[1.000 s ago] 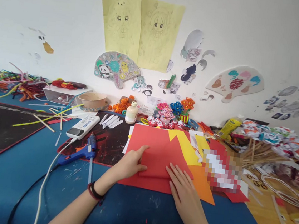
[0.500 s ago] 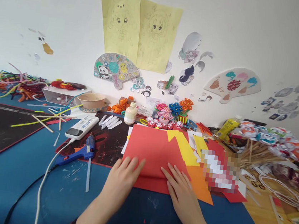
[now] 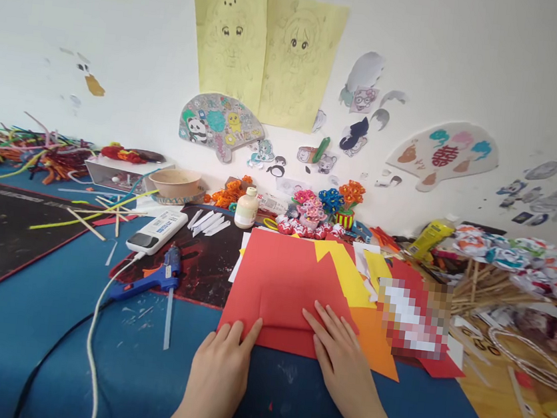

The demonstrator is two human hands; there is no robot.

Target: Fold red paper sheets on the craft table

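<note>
A large sheet of red paper (image 3: pixel 286 270) lies in front of me, with a raised fold or edge running across its lower part. Below that line a strip of red shows towards me. On the paper's lower left, my left hand (image 3: pixel 226 354) presses with its index finger stretched out and its other fingers bent; its thumb is hidden. My right hand (image 3: pixel 338 343) rests flat on the lower right of the paper, fingers extended and slightly spread. Yellow paper (image 3: pixel 342 270) and orange paper (image 3: pixel 374 344) stick out from beneath the red sheet on the right.
Left of the paper lie a blue glue gun (image 3: pixel 149 281) and a white power strip (image 3: pixel 158 232) with a cord. A glue bottle (image 3: pixel 247 209) and pipe-cleaner flowers (image 3: pixel 309 206) stand behind. Red paper pieces (image 3: pixel 441 368) and wooden sticks (image 3: pixel 481 286) are at the right.
My left hand has slid down and slightly left along the red paper, towards its lower left corner. My right hand stays nearly in place on the sheet. The view has shifted slightly.
</note>
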